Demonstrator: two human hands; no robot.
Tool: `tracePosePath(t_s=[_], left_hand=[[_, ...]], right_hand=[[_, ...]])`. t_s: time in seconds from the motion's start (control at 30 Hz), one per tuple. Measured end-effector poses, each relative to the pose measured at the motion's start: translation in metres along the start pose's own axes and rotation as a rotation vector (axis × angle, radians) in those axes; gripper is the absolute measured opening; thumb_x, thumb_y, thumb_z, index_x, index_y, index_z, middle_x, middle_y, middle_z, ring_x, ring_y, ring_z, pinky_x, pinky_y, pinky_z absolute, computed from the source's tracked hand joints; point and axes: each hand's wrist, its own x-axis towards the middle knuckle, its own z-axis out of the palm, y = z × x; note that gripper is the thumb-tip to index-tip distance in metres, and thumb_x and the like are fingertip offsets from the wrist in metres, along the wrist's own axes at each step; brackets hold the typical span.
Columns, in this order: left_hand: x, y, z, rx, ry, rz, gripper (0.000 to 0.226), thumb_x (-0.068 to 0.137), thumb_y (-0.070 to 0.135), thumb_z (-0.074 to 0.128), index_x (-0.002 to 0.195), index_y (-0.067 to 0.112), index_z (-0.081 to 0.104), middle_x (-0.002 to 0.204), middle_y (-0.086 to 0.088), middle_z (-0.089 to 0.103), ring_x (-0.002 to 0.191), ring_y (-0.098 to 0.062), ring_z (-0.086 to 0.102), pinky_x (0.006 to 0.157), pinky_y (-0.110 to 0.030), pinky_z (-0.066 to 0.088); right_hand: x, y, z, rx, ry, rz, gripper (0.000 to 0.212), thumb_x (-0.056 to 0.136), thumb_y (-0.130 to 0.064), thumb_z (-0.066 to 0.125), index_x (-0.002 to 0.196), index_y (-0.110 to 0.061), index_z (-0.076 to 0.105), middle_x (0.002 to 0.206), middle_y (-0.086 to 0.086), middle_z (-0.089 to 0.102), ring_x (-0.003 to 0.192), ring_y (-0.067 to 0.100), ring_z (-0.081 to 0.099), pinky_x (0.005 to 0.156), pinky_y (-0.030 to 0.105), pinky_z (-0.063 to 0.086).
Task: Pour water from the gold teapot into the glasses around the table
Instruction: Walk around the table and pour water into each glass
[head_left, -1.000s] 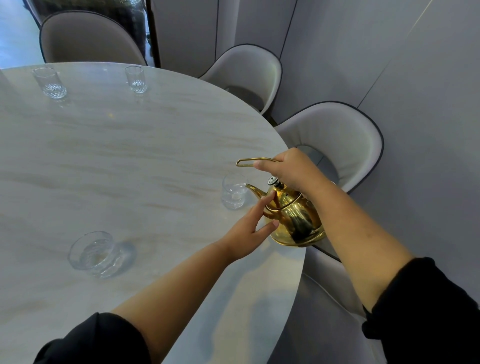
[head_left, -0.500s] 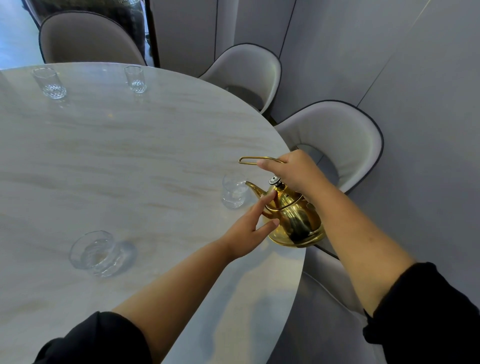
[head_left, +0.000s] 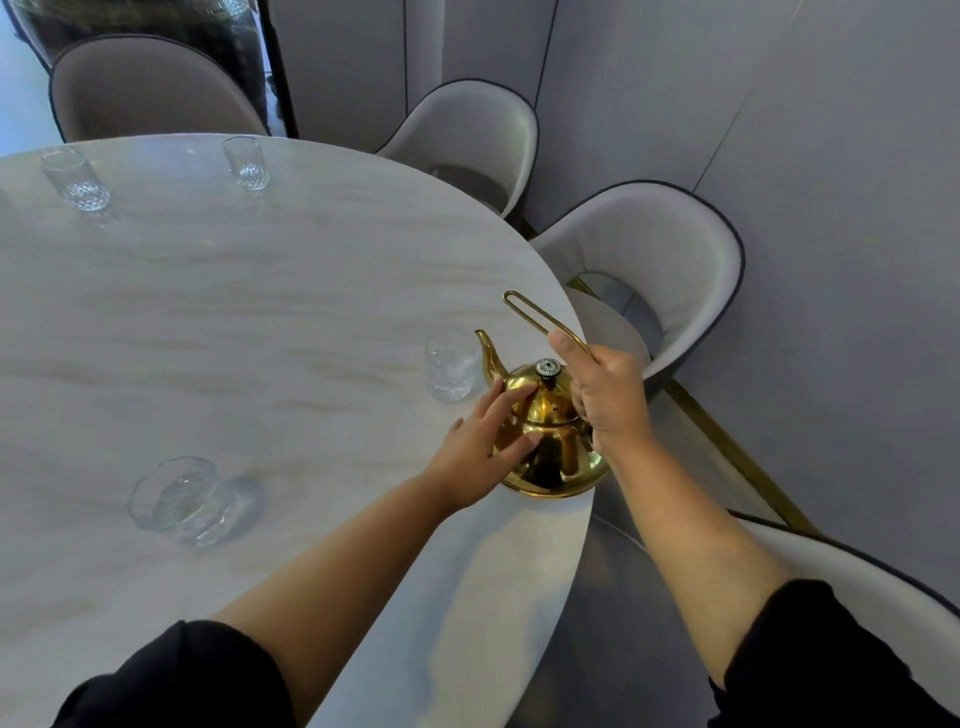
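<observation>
I see the gold teapot (head_left: 550, 447) upright at the right edge of the table (head_left: 260, 322), its spout (head_left: 488, 348) pointing to the nearest glass (head_left: 451, 364), which stands just beside it. My right hand (head_left: 608, 395) is closed around the thin wire handle (head_left: 530, 312) above the lid (head_left: 530, 384), and my left hand (head_left: 478, 452) lies with straight fingers against the teapot's side. One more glass (head_left: 176, 499) stands nearer to me and two far glasses (head_left: 75, 179) are across the table.
</observation>
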Motion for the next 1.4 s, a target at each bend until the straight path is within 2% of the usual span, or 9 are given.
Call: tracePosePath(t_s=[0.13,0.3,0.43,0.57,0.87,1.2,1.4], left_hand=[[-0.016,0.012,0.017,0.076,0.074,0.032,0.049,0.092,0.054,0.037,0.138,0.048,0.024,0.158,0.003,0.012,0.143,-0.026,0.02,0.113,-0.054,0.024],[-0.049,0.037,0.051,0.126,0.119,0.053,0.043,0.095,0.051,0.037,0.136,0.05,0.025,0.157,0.004,0.014,0.143,-0.024,0.018,0.114,-0.053,0.023],[-0.082,0.062,0.088,0.102,0.177,0.078,0.041,0.092,0.052,0.037,0.132,0.047,0.031,0.153,0.002,0.022,0.139,-0.023,0.026,0.111,-0.051,0.03],[-0.117,0.084,0.129,0.079,0.208,0.093,0.042,0.091,0.053,0.038,0.132,0.048,0.031,0.151,0.003,0.022,0.139,-0.021,0.024,0.111,-0.05,0.031],[-0.179,0.117,0.186,0.087,0.146,0.154,0.045,0.088,0.059,0.037,0.131,0.045,0.036,0.145,0.006,0.027,0.131,-0.013,0.031,0.109,-0.047,0.034],[-0.214,0.167,0.224,0.04,0.041,0.275,0.042,0.091,0.052,0.04,0.132,0.049,0.032,0.146,0.02,0.02,0.138,-0.014,0.019,0.11,-0.053,0.031],[-0.208,0.224,0.26,0.037,0.008,0.394,0.043,0.091,0.053,0.038,0.133,0.045,0.034,0.148,0.014,0.022,0.138,-0.013,0.021,0.112,-0.053,0.027]], right_hand=[[-0.029,0.006,-0.016,0.129,0.02,-0.028,0.056,0.091,-0.029,0.061,0.037,-0.026,0.046,0.035,-0.01,0.035,0.032,0.004,0.029,0.038,0.016,0.028],[-0.073,0.005,-0.049,0.264,0.05,-0.023,0.056,0.09,-0.025,0.063,0.037,-0.024,0.044,0.035,-0.011,0.033,0.032,0.004,0.025,0.036,0.015,0.025],[-0.116,0.005,-0.086,0.29,0.019,-0.023,0.054,0.089,-0.024,0.063,0.039,-0.024,0.044,0.035,-0.01,0.033,0.032,0.004,0.026,0.036,0.016,0.026],[-0.16,0.008,-0.122,0.289,-0.006,-0.023,0.055,0.089,-0.023,0.063,0.038,-0.024,0.043,0.035,-0.01,0.034,0.032,0.003,0.027,0.037,0.014,0.027],[-0.247,0.018,-0.178,0.23,0.05,-0.018,0.058,0.089,-0.029,0.063,0.035,-0.024,0.043,0.034,-0.011,0.033,0.032,0.004,0.028,0.039,0.017,0.028],[-0.32,-0.006,-0.23,0.25,0.224,-0.034,0.06,0.09,-0.027,0.062,0.033,-0.023,0.041,0.034,-0.01,0.032,0.033,0.005,0.026,0.038,0.016,0.028],[-0.339,-0.023,-0.294,0.252,0.332,-0.011,0.063,0.088,-0.034,0.063,0.032,-0.021,0.038,0.032,-0.01,0.029,0.031,0.004,0.023,0.044,0.021,0.03]])
